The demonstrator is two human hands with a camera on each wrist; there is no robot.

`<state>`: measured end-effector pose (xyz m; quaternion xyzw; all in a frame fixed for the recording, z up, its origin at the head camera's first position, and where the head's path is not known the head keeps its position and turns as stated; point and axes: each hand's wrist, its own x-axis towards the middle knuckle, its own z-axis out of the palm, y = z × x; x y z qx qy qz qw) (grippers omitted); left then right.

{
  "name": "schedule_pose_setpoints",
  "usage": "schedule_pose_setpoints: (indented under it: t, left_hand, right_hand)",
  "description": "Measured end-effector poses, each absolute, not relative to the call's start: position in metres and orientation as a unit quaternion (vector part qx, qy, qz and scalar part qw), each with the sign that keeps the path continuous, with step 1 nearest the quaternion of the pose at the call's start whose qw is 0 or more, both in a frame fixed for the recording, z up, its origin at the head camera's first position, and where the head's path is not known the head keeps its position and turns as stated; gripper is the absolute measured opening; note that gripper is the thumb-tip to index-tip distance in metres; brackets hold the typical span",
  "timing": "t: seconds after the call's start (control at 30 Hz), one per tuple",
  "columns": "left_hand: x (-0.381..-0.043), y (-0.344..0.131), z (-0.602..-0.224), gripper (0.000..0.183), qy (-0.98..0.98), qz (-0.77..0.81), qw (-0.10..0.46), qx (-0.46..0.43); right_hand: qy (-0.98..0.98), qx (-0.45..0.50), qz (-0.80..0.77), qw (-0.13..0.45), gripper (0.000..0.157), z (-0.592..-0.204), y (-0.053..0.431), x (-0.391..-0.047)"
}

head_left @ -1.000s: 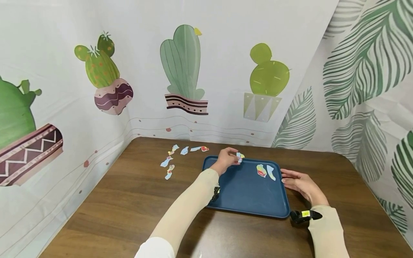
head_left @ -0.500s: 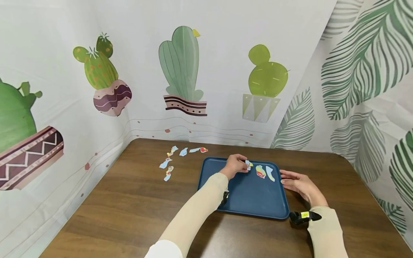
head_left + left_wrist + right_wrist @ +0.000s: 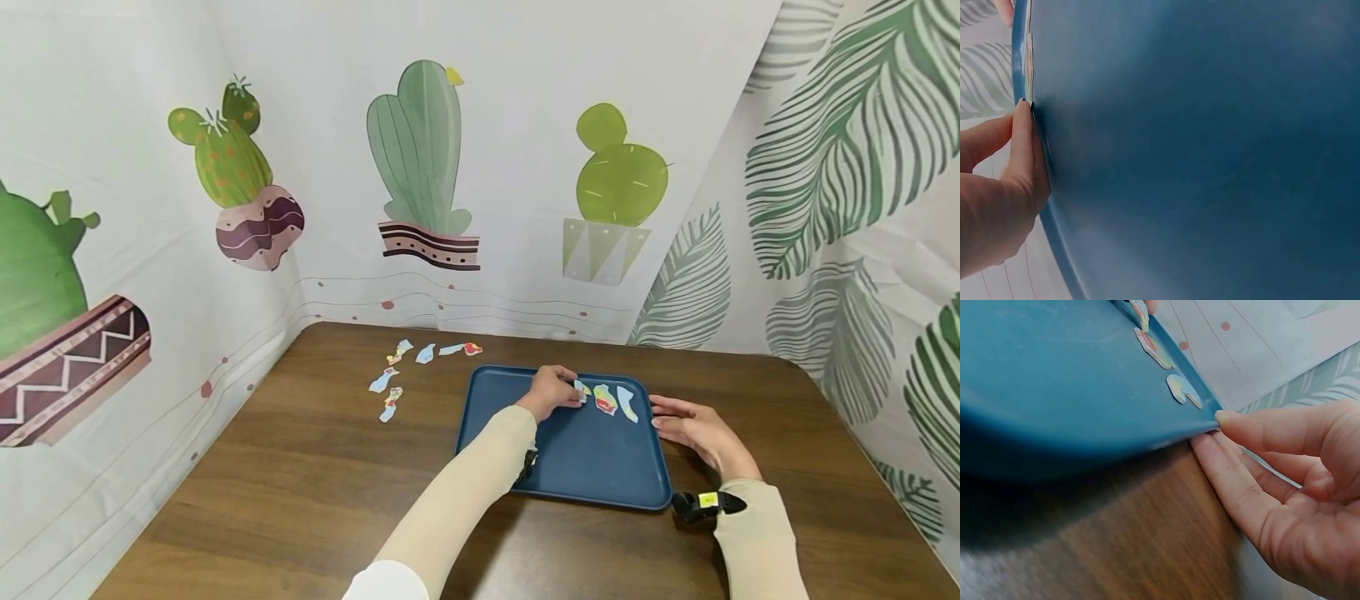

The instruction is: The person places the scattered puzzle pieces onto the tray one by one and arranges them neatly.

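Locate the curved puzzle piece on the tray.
In the head view, the curved puzzle piece lies in the far right corner of the blue tray, right of the red-yellow piece.

this looks like a makeshift studio corner. cactus-printed cloth (image 3: 517, 167) hangs beyond the far and left edges of a wooden table (image 3: 285, 475).

Bright head view, dimmer wrist views

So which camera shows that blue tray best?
The head view: it takes in nearly the whole blue tray, though the left arm covers one corner. The left wrist view shows mostly bare surface and one edge; the right wrist view shows just part, with the right hand at the rim.
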<state>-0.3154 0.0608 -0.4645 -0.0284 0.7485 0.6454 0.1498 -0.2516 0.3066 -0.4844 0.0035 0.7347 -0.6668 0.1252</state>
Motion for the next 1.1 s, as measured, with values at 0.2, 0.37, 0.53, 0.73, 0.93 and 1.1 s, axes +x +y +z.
schedule_pose_setpoints:
  t: [0.2,0.37,0.53,0.73,0.93,1.1]
  left_hand:
    - [-0.3144,0.0606,-0.4658,0.037,0.749,0.645,0.147,-0.034]
    - [-0.3130,0.0598,-0.4660,0.037,0.750,0.645,0.145,-0.036]
    - [-0.3119,0.0594,-0.4642,0.037,0.754,0.641,0.140,-0.032]
    - [-0.3114,0.0584,-0.4618,0.034,0.763,0.632,0.128,-0.040]
    - [-0.3160,0.0545,-0.4646,0.030,0.769,0.628,0.115,-0.031]
    - [-0.3143,0.0560,-0.4669,0.032,0.798,0.592,0.113,-0.018]
  right_hand:
    - [0.736,0.004,-0.666,0.124,0.067,-0.4851,0.3066,-0.2520]
    - [0.734,0.005,-0.668,0.123,0.067,-0.4838,0.3057,-0.2502]
    - [0.733,0.002,-0.669,0.123,0.067,-0.4832,0.3057,-0.2501]
    - [0.736,0.007,-0.665,0.123,0.066,-0.4840,0.3067,-0.2510]
    - [0.738,0.008,-0.663,0.123,0.065,-0.4827,0.3071,-0.2508]
    - [0.741,0.008,-0.660,0.125,0.066,-0.4823,0.3066,-0.2502]
